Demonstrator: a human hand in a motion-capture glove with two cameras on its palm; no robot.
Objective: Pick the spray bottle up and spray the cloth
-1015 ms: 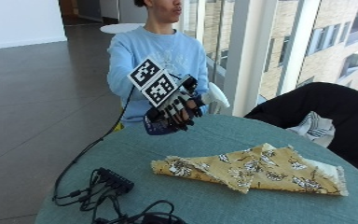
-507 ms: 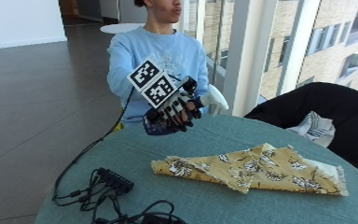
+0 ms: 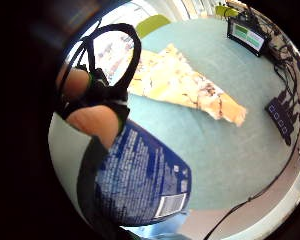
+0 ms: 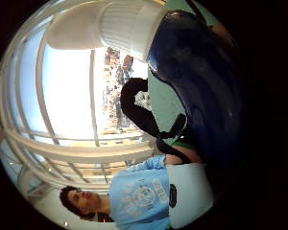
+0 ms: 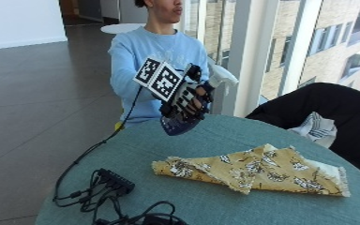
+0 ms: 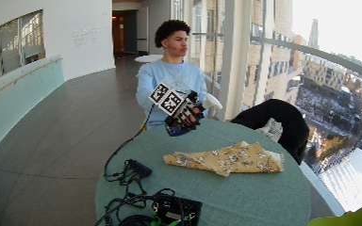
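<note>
The spray bottle [image 5: 181, 123], dark blue with a white head, is in the air above the near edge of the table [image 5: 230, 140], in front of the person's chest. The gloved right hand [image 5: 186, 101] holds it, the fingers curled around its body. Compared with half a second ago, hand and bottle stay at almost the same place. The yellow flowered cloth [image 5: 255, 169] lies folded on the table, well apart from the bottle. The little finger side palm view shows the bottle's printed label [image 3: 140, 180] with a barcode, which the outside view hides; the thumb side view shows the white ribbed collar [image 4: 122, 24].
</note>
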